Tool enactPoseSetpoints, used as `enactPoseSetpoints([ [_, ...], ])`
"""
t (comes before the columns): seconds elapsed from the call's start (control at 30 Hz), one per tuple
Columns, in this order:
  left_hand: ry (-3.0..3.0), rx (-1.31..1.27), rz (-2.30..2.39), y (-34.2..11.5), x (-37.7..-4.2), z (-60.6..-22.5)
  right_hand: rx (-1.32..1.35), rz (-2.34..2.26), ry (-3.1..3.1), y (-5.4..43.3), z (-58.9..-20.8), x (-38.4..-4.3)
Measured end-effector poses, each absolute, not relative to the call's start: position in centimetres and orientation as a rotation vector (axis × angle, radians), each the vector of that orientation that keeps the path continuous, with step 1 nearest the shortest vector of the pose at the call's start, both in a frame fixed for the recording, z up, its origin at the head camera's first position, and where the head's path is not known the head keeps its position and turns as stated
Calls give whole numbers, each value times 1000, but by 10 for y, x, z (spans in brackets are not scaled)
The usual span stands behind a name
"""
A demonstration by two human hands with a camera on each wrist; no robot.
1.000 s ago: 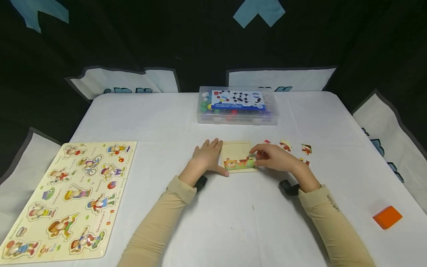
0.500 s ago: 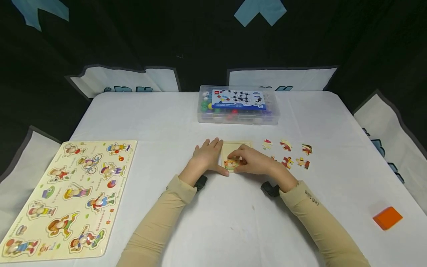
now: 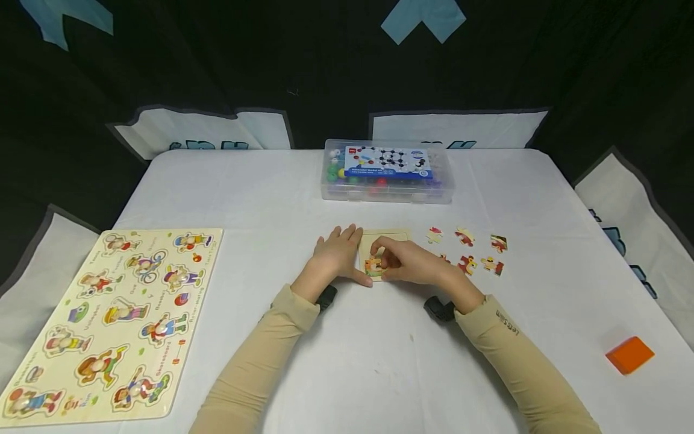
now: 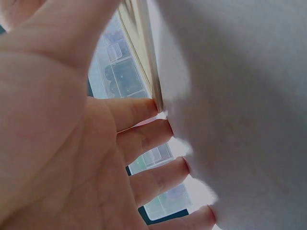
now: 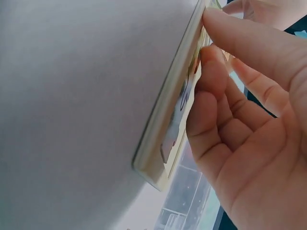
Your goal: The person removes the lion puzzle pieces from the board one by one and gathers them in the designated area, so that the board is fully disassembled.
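Note:
A small wooden puzzle tray lies on the table between my hands. My left hand rests at its left side, fingers spread; the left wrist view shows the fingertips meeting the tray's edge and the white tabletop. Over the lower part of the tray, my right hand pinches a colourful jigsaw piece between thumb and bent fingers. Part of that piece is hidden by the fingers. In the right wrist view, the thumb reaches the tray's rim, and the other fingers curl over printed pieces inside it.
Several loose jigsaw pieces lie right of the tray. Behind it stands a clear plastic box of coloured balls. A large wooden picture board covers the table's left side, and an orange block sits at the right.
My right hand has moved left across the tray, uncovering loose pieces on the right. In the last half second its fingers shifted slightly and the piece beneath them changed position. The left hand stayed put.

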State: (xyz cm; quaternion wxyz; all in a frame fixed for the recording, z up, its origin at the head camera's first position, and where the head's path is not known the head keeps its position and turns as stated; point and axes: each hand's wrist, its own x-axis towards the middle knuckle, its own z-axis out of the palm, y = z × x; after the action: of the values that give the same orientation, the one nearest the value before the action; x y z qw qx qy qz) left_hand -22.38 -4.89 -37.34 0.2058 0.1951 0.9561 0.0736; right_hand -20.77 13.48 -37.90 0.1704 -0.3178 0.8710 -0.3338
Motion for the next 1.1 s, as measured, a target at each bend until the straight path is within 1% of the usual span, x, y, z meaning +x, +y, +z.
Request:
enactPoseSetpoints([
  [0.4,2660,547,213,-49,-223,-372,-921,-885,2580,138,-380,-208],
  [0.73,2652,546,206,-50,-223,-372,-807,-812,2666,151,-378,-207],
  [0.87,2651,552,213,-50,-223,-372,-756,-910,2617,167,-375,-203],
  [1.1,2657,562,228,-51,-223,-372,-639,-1024,2544,216,-371,-186],
])
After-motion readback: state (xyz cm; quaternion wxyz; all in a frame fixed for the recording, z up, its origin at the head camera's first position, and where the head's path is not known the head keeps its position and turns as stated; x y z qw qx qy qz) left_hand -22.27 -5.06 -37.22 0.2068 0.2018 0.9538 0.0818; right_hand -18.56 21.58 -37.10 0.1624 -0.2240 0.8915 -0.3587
